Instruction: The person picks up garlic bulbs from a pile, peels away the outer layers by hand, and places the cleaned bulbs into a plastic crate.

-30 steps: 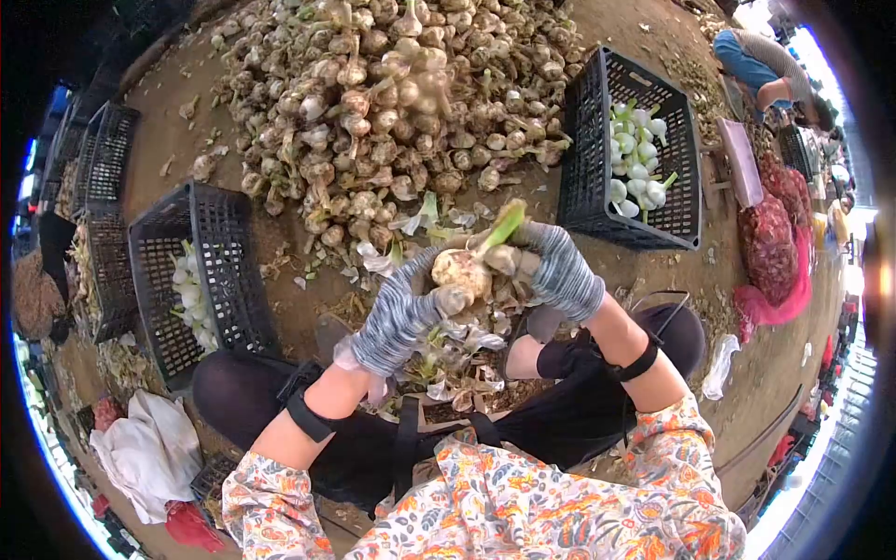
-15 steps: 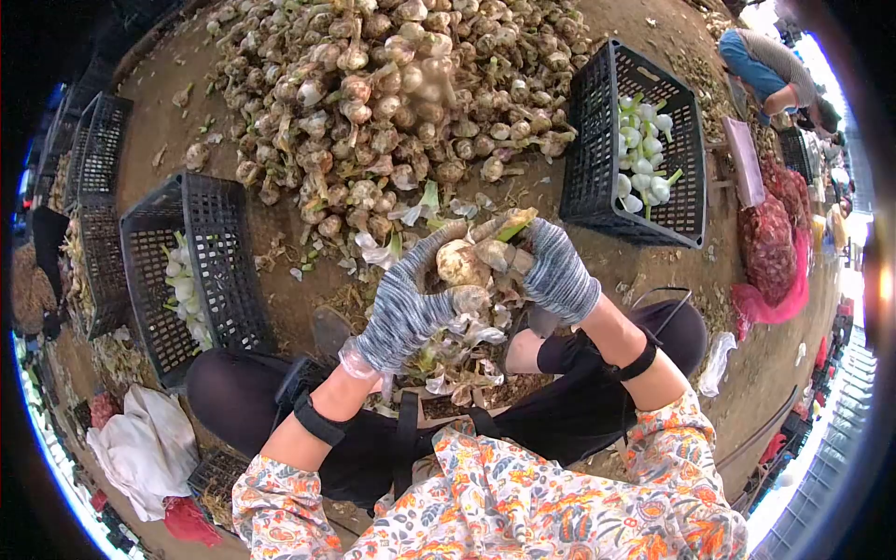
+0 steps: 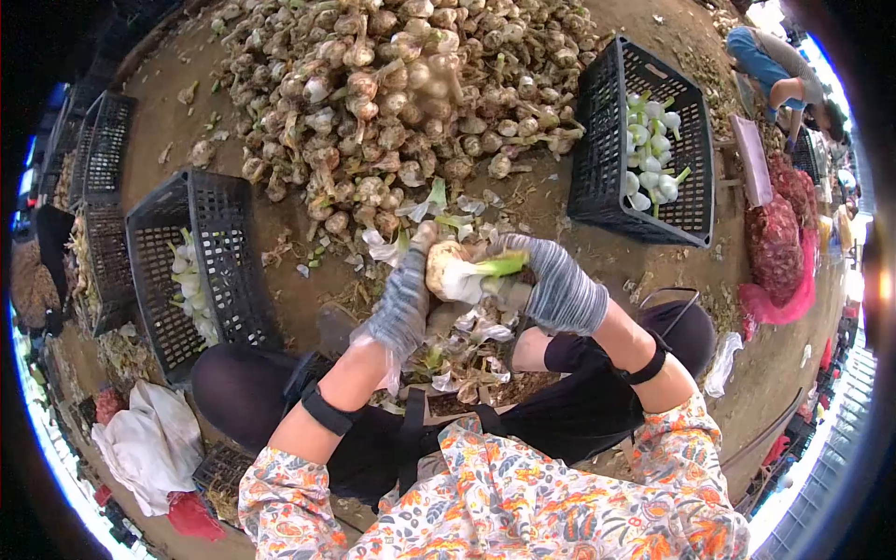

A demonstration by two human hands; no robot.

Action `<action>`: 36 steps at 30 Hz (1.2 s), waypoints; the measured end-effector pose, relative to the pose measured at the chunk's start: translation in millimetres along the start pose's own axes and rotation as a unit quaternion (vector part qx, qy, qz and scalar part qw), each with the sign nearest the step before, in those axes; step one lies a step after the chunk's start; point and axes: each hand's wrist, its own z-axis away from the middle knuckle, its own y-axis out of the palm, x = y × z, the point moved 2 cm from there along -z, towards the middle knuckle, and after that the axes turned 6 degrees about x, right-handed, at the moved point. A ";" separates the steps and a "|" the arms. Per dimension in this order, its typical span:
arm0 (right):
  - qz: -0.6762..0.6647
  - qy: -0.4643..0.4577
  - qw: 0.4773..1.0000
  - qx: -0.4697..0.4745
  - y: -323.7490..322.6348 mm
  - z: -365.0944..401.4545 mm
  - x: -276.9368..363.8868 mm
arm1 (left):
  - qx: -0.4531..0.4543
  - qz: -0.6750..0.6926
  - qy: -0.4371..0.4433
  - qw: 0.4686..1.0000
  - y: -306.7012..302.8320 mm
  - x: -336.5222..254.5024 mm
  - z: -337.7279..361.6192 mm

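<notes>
A garlic bulb (image 3: 453, 276), partly stripped to white with a short green stem, is held between my hands above a litter of peeled skins (image 3: 467, 359). My left hand (image 3: 399, 294), in a grey striped knit glove, is closed on the bulb from the left, its thumb and fingertips dirt-stained. On the stem side, my gloved right hand (image 3: 565, 287) curls its fingers round the stem; the fingertips are blurred by motion. Brownish outer skin still covers the bulb's upper left part.
A large heap of unpeeled garlic (image 3: 373, 103) lies ahead. Black crates with white peeled garlic stand at the right (image 3: 644, 210) and left (image 3: 210, 266). Red mesh sacks (image 3: 779, 238) lie far right, near a stooping person (image 3: 784, 70). A white cloth sack (image 3: 154, 443) lies lower left.
The bulb has turned, and its white inner layer and green stem now show where brown skin was. My left hand has rotated more upright; my right hand has moved slightly down and right.
</notes>
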 end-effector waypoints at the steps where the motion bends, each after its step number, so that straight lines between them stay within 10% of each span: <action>1: 0.064 -0.016 0.998 -0.018 1.9 1.0 -2.2 | 0.145 0.074 -0.114 0.980 -13.0 1.9 -3.3; 4: -0.008 -0.034 0.997 -0.066 16.6 -0.2 -3.9 | 0.356 0.181 -0.220 0.890 -14.9 3.6 -1.4; 5: -0.141 -0.036 0.985 -0.093 21.8 -3.1 -3.3 | 0.140 -0.007 -0.014 0.990 3.8 -1.8 -1.0; 6: -0.139 -0.036 0.985 -0.097 25.8 -6.1 -3.3 | -0.093 -0.192 0.196 0.957 15.4 -8.0 3.3; 12: -0.445 0.080 0.881 -0.141 35.2 -11.1 -22.2 | -0.003 -0.277 0.224 0.934 15.9 6.1 3.1; 14: -0.330 0.086 0.928 -0.151 33.2 -5.4 -22.1 | -0.180 -0.627 0.478 0.588 33.7 6.4 13.5; 18: -0.400 0.118 0.905 -0.079 38.2 -3.7 -26.1 | -0.084 -0.486 0.372 0.786 14.6 1.7 6.3; 20: -0.005 0.147 0.988 -0.054 33.8 0.1 -13.9 | -0.115 -0.507 0.323 0.791 0.7 -9.6 -3.4; 22: -0.062 -0.007 0.987 -0.149 38.4 -1.1 -20.3 | -0.013 -0.140 0.025 0.990 -17.6 -10.9 -15.0; 23: -0.072 0.011 0.989 -0.128 35.7 -0.8 -21.6 | -0.075 -0.097 -0.089 0.988 -18.1 -10.1 -23.4; 25: -0.099 0.054 0.988 -0.106 28.9 -0.8 -22.0 | -0.087 -0.115 -0.095 0.985 -14.6 -10.0 -16.5; 30: -0.119 -0.036 0.973 -0.193 24.7 -5.9 -23.1 | -0.032 -0.299 0.420 0.856 8.9 1.9 -8.8; 34: -0.181 -0.048 0.974 -0.124 20.9 0.0 -17.6 | 0.043 -0.249 0.223 0.942 -2.8 -10.7 -5.5; 36: -0.464 0.032 0.883 -0.067 0.6 -16.3 -28.0 | 0.053 -0.190 0.169 0.966 1.2 -13.5 5.4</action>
